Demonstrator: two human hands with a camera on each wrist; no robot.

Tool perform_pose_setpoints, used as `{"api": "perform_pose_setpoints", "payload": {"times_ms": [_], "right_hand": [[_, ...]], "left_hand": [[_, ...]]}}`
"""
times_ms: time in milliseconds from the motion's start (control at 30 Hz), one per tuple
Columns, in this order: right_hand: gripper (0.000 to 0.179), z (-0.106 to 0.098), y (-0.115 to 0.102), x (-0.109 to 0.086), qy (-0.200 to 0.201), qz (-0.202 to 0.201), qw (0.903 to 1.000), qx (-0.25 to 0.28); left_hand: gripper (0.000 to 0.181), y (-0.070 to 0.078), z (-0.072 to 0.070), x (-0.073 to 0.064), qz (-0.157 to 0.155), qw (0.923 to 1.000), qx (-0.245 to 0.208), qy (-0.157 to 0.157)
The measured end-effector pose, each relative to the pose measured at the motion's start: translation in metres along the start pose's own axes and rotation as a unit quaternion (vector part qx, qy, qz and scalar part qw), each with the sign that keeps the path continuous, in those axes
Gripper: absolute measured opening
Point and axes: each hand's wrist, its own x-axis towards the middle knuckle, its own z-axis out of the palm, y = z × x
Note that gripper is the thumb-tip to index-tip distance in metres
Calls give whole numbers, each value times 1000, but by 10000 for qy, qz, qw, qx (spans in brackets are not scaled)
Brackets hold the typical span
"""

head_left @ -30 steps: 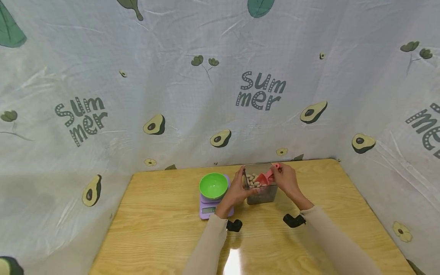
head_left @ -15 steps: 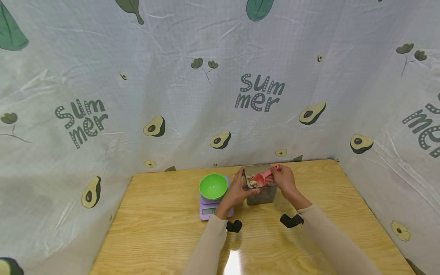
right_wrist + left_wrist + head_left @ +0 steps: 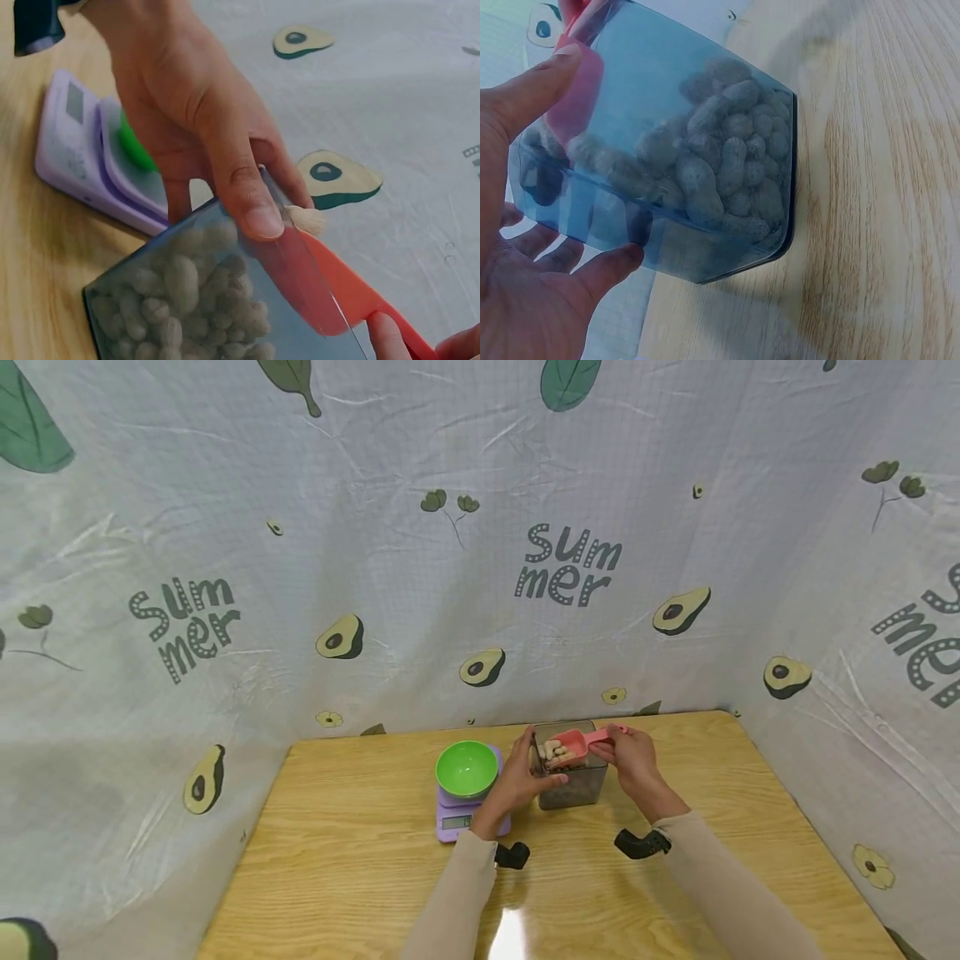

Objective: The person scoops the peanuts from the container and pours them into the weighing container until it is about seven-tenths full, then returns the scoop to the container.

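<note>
Head view: The clear-walled container [image 3: 573, 791] is near the back edge of the wooden table [image 3: 345, 827], right of that edge's middle. The left hand [image 3: 517, 781] grips the container's left side, thumb along the front wall. The right hand [image 3: 633, 757] pinches the handle of the red scoop [image 3: 576, 742]; the scoop bowl, loaded with peanuts [image 3: 555, 750], is at the container's mouth. The lilac kitchen scale [image 3: 447, 832] is just left of the container, also toward the back edge, and supports the green bowl [image 3: 467, 770].

Left wrist view: Unshelled peanuts are heaped inside the container. The left thumb and fingers are spread apart around its rim.

Right wrist view: The left thumb presses the container wall. Right fingertips hold the scoop handle; the remaining right fingers cannot be determined.
</note>
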Motion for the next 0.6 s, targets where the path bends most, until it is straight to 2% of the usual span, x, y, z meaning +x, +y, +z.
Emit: {"api": "perform_pose_setpoints", "payload": {"times_ms": [167, 367, 467, 600], "right_hand": [[42, -5, 1, -2, -59, 81, 9988, 489], [27, -13, 0, -5, 119, 210, 9935, 1113], [21, -17, -4, -7, 166, 274, 9901, 1364], [15, -20, -13, -10, 31, 270, 9856, 1669]], "left_hand": [[109, 2, 1, -1, -63, 10000, -54, -46], [115, 6, 0, -5, -92, 9999, -69, -78], [115, 9, -3, -8, 3, 10000, -88, -45], [114, 16, -13, -13, 95, 9999, 49, 81]]}}
